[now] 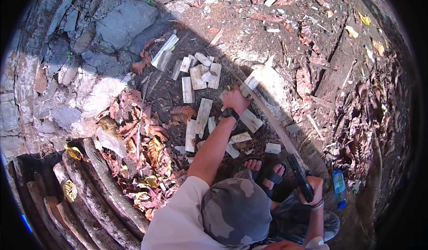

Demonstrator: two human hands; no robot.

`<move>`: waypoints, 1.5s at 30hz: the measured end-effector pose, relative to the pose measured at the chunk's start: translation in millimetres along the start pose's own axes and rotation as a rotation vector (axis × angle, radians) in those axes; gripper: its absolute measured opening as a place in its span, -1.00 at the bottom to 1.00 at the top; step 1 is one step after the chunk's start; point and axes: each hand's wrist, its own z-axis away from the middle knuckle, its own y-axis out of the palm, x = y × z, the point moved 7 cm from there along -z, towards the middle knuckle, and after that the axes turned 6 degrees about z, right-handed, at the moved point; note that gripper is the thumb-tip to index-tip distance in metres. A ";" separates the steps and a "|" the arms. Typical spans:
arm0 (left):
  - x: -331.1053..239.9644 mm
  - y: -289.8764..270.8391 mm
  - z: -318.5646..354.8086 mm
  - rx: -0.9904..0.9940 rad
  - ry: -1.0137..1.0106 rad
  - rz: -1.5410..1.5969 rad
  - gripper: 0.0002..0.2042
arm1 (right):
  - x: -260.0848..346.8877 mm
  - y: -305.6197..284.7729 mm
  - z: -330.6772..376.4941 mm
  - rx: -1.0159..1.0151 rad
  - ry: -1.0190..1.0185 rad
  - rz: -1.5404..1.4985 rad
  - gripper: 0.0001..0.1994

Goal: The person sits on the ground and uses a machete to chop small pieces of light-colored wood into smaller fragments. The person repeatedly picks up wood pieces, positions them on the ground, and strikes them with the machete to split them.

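My right hand (312,190) is closed around the black handle (299,176) of a machete. Its long brownish blade (274,120) runs up and to the left, past my left hand (236,100). That hand, with a dark watch on its wrist, is closed on a pale wood block (251,84) lying against the blade near its far end. My fingertips are partly hidden there. Split wood pieces (199,77) lie on the soil to the left of my left hand, and a longer piece (203,116) lies beside my wrist.
My sandalled feet (273,175) are between my arms. A plastic bottle (339,188) lies right of my right hand. Flat stones (127,22) cover the upper left, and several logs (96,196) lie at lower left. Dry leaves (151,152) and a dark board (334,69) lie around.
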 end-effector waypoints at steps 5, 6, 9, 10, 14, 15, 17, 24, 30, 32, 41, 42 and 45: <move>-1.7 4.9 -1.3 0.018 -0.009 -0.019 -0.50 | 30.0 31.6 -75.9 -0.004 -0.033 -0.081 -0.82; 0.1 2.8 -0.2 -0.004 -0.018 -0.013 -0.49 | 31.4 31.3 -76.7 -0.007 -0.058 -0.024 -0.83; 3.7 -1.0 -0.3 -0.027 -0.047 -0.005 -0.52 | 35.2 13.5 -46.5 -0.023 -0.071 -0.007 -0.80; 3.4 -0.1 1.0 -0.026 -0.059 0.001 -0.52 | 13.0 10.5 -13.3 -0.005 -0.051 0.053 -0.78; 4.4 -1.5 1.4 -0.007 -0.039 0.014 -0.53 | -1.7 1.2 36.2 0.019 -0.041 0.077 -0.78; 3.1 -2.2 3.3 -0.008 -0.036 0.029 -0.53 | -2.2 3.2 40.0 0.021 -0.038 0.062 -0.78; -6.4 -2.7 1.6 0.005 0.014 0.016 -0.53 | -9.6 12.5 16.6 0.000 -0.032 0.056 -0.80; -1.2 0.3 -3.2 -0.014 0.031 -0.012 -0.50 | 10.1 48.5 -103.9 -0.035 -0.021 -0.104 -0.81; -1.7 7.7 1.4 0.038 0.048 -0.023 -0.53 | 21.3 62.5 -53.2 -0.088 -0.093 -0.018 -0.83; 3.1 6.3 0.0 0.019 -0.008 -0.028 -0.53 | 12.8 51.9 -48.9 -0.103 -0.063 -0.096 -0.82; -0.4 -2.8 2.5 -0.016 -0.050 0.020 -0.53 | -7.3 -1.5 45.3 -0.020 -0.039 0.067 -0.82; -1.0 -3.6 2.3 -0.019 -0.038 0.032 -0.53 | -4.4 -2.7 45.4 0.000 -0.038 0.067 -0.82; -0.8 -5.2 -0.6 0.002 -0.012 0.031 -0.50 | -0.8 0.8 21.0 0.013 -0.024 0.032 -0.79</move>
